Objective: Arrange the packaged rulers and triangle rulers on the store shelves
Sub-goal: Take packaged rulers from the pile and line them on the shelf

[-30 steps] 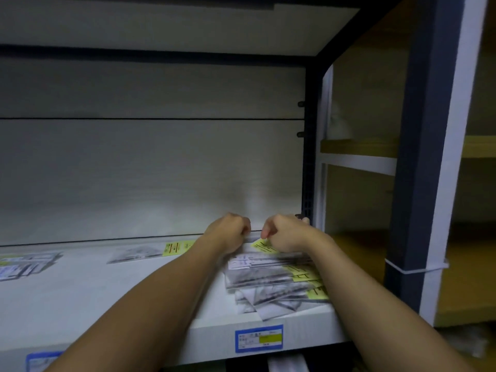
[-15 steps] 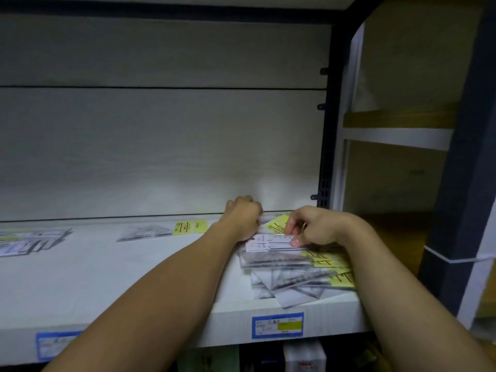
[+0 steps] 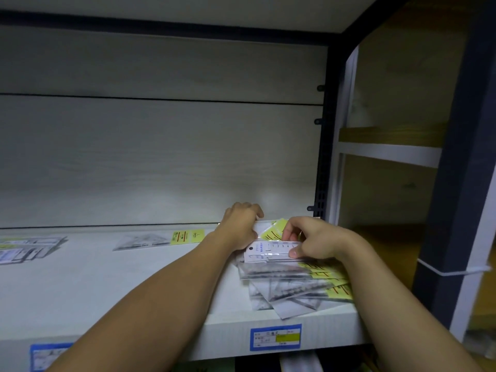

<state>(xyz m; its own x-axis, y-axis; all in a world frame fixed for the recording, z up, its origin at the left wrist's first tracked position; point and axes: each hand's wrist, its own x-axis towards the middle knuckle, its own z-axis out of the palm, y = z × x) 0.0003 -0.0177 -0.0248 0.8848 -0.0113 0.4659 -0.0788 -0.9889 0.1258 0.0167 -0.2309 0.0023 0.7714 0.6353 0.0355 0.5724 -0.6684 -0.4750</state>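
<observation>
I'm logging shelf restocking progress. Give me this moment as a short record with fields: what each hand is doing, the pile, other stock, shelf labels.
left hand: curled on the far left end of the pile, at the back of the shelf
right hand: pinches the top ruler pack
pile: fanned, uneven packs with yellow tags, at the shelf's right end
other stock: single pack mid-shelf; small stack far left
price labels: blue label below the pile; another at left

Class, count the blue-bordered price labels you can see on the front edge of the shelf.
2. One blue-bordered label sits on the shelf's front edge below the pile of packaged rulers; the other is at the lower left, partly covered by the forearm. More may lie outside the frame.
</observation>
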